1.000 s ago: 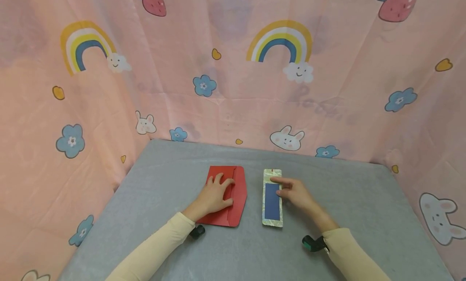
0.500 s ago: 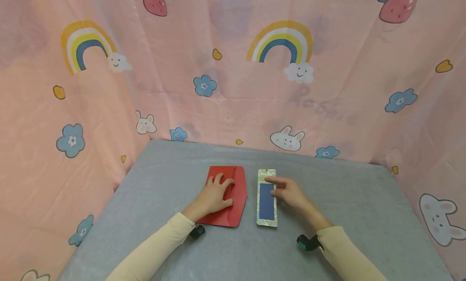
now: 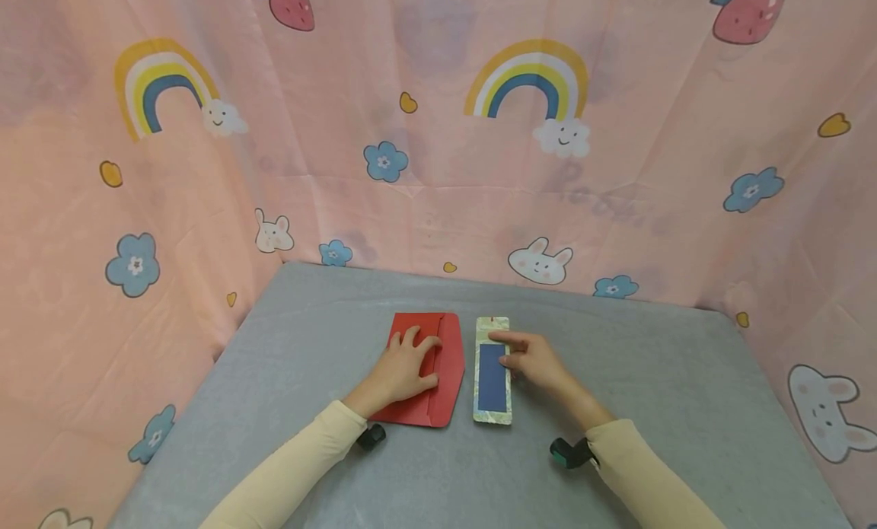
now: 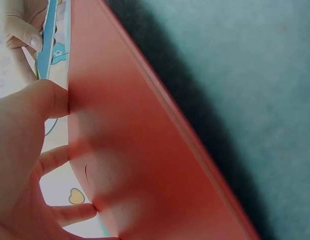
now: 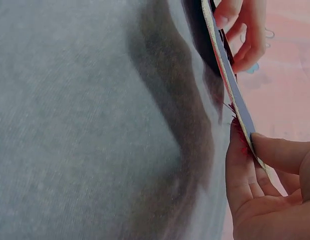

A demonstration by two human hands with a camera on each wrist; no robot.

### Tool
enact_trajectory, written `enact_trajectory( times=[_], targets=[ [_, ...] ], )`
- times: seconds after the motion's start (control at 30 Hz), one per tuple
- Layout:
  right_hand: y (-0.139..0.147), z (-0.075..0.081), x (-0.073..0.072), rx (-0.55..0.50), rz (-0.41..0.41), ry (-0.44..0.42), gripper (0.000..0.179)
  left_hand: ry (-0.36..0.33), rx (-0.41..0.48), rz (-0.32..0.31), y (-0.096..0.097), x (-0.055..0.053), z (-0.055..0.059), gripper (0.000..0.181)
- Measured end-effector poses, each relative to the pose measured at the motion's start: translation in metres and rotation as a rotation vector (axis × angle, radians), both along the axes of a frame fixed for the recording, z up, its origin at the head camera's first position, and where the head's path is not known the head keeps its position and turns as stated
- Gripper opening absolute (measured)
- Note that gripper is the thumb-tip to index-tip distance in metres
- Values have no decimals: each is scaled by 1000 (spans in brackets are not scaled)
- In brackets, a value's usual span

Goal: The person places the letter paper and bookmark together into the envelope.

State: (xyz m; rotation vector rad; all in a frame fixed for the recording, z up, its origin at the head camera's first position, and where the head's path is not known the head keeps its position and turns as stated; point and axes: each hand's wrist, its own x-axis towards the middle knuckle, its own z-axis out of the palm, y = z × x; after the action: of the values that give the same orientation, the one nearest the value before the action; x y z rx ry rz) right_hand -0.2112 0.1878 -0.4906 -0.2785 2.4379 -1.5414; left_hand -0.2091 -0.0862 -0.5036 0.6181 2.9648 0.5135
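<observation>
On the grey table lies a red envelope (image 3: 449,377), its flap spread toward the right. My left hand (image 3: 400,371) rests on it with fingers apart, and in the left wrist view the fingertips press against its red face. Just right of the envelope, my right hand (image 3: 541,364) pinches a bookmark (image 3: 492,388), a pale patterned strip with a dark blue panel and a bit of red at its top. The right wrist view has the thumb on the panel side and fingers behind. A red tassel (image 5: 241,137) shows at those fingers.
The grey cloth-covered table (image 3: 658,377) reaches back to a pink curtain (image 3: 438,171) printed with rainbows, rabbits and flowers, which hangs on the sides too. A small dark camera (image 3: 572,453) sits at the right wrist, another dark camera (image 3: 372,437) at the left.
My right hand has brought the bookmark leftward, closer to the envelope's flap. The left hand and the envelope have stayed in place.
</observation>
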Motion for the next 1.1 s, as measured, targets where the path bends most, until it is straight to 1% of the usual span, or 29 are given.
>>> enact_trajectory(
  times=[0.2, 0.33, 0.5, 0.7, 0.8, 1.03, 1.1],
  targets=[
    [-7, 6, 2, -33, 21, 11, 46, -4, -8, 3, 0, -1, -1, 58],
    [-11, 7, 1, -35, 26, 15, 45, -7, -4, 2, -1, -1, 0, 58],
    [-16, 5, -1, -41, -9, -3, 40, -12, 4, 1, -1, -1, 0, 57],
    [-22, 5, -4, -65, -45, 17, 35, -10, -2, 7, 0, -1, 0, 57],
    [-26, 6, -4, -53, -71, 23, 34, -7, -4, 11, 1, -1, 0, 58],
    [-35, 2, -6, -8, -157, 16, 29, -13, -11, 14, 1, -1, 0, 58],
    [-37, 1, -6, -5, -163, 14, 28, -15, -12, 13, 1, -1, 0, 58]
  ],
)
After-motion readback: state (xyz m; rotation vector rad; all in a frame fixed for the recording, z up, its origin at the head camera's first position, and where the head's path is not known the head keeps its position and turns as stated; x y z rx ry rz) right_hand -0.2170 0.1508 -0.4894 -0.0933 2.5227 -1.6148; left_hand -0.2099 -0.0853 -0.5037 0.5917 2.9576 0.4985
